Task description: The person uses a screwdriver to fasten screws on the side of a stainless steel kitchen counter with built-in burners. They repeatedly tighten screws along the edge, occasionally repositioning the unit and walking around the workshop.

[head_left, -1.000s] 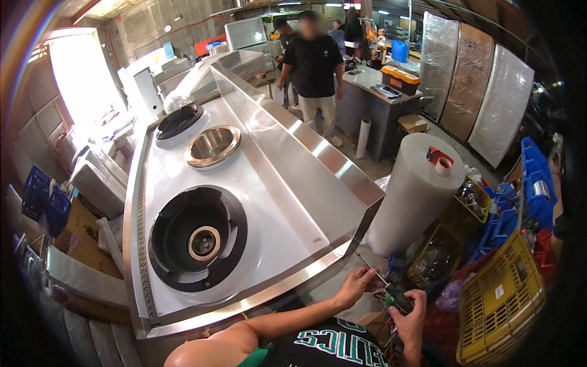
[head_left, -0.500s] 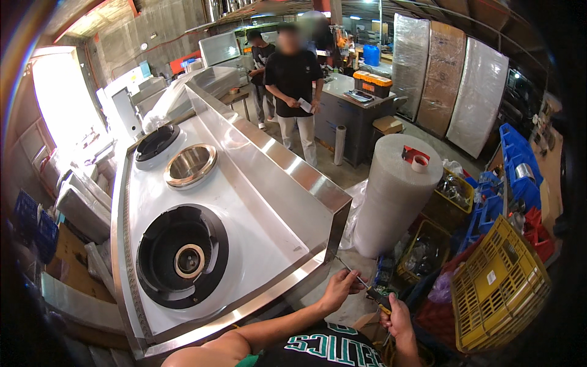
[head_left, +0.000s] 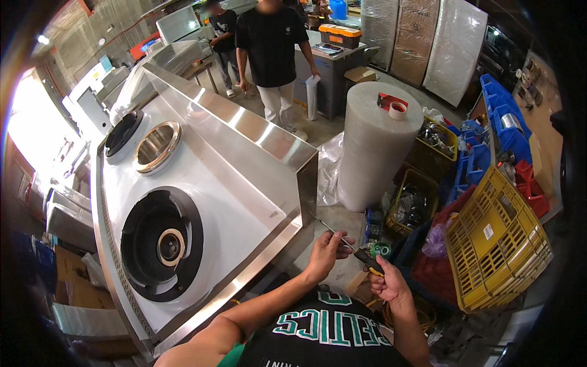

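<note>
My left hand [head_left: 327,249] pinches the shaft of the screwdriver [head_left: 348,244] near the stove [head_left: 244,202] corner while my right hand [head_left: 385,282] grips its handle, and a slip could scratch the steel.

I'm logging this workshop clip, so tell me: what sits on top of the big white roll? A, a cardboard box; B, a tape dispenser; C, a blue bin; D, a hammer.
B: a red tape dispenser holding a roll of tape rests on the flat top of the white roll, right of the steel stove.
</note>
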Demonstrator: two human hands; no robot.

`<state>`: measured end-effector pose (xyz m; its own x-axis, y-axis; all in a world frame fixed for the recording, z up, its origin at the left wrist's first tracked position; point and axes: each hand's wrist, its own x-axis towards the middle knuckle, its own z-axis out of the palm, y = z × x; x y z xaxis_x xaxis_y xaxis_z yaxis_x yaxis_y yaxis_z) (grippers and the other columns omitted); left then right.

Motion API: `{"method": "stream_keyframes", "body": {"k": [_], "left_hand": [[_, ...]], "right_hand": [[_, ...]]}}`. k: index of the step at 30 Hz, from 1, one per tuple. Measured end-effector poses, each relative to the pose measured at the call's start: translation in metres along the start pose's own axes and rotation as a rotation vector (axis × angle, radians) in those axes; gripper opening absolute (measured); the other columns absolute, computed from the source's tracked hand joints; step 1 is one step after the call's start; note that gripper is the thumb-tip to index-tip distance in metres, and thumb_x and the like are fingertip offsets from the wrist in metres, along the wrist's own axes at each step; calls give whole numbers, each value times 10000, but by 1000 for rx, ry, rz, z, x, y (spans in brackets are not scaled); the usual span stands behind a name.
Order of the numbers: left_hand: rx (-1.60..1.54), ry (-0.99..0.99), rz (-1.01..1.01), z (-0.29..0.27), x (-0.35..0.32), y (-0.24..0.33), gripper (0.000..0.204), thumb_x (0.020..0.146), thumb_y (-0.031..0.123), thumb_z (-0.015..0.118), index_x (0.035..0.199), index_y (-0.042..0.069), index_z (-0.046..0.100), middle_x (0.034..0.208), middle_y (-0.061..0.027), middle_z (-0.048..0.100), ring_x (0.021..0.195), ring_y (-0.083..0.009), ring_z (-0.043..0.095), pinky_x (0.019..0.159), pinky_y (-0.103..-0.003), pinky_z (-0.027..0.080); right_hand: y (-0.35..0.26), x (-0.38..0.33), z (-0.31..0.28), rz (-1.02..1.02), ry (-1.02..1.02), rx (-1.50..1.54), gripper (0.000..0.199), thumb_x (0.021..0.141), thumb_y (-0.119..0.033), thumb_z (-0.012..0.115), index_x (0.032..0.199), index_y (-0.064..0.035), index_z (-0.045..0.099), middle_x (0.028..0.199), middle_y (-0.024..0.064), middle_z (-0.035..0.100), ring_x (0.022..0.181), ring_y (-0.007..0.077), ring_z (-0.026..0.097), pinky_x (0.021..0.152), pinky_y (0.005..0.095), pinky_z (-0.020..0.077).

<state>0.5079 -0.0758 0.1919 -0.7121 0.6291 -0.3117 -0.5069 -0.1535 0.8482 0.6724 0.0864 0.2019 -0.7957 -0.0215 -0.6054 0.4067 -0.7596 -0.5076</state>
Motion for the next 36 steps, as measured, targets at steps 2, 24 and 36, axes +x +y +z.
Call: {"method": "stream_keyframes", "body": {"k": [2, 24, 36], "left_hand": [[-11, 1, 12, 0, 0, 1, 327, 1078, 315, 482, 1166, 8, 554, 1102, -134, 703, 846, -150, 682, 790, -287, 559], [-360, -97, -39, 4, 18, 3, 255, 1091, 301, 435, 1161, 64, 497, 1155, -160, 674, 929, -206, 675, 851, -351, 556], [-238, 20, 10, 9, 17, 2, 290, 1099, 288, 406, 1089, 32, 542, 1090, -170, 694, 844, -177, 685, 787, -327, 570]], "right_hand": [[-3, -3, 5, -120, 61, -96, 463, 1021, -488, 539, 999, -35, 631, 605, -18, 464, 468, 67, 389, 427, 235, 294], [-102, 6, 16, -336, 6, -862, 291, 1023, -311, 571, 1099, -42, 650, 644, 12, 521, 552, 107, 482, 514, 281, 401], [-44, 20, -13, -828, 161, -1256, 389, 982, -418, 634, 1105, -49, 616, 670, 7, 503, 555, 152, 542, 511, 300, 427]]}}
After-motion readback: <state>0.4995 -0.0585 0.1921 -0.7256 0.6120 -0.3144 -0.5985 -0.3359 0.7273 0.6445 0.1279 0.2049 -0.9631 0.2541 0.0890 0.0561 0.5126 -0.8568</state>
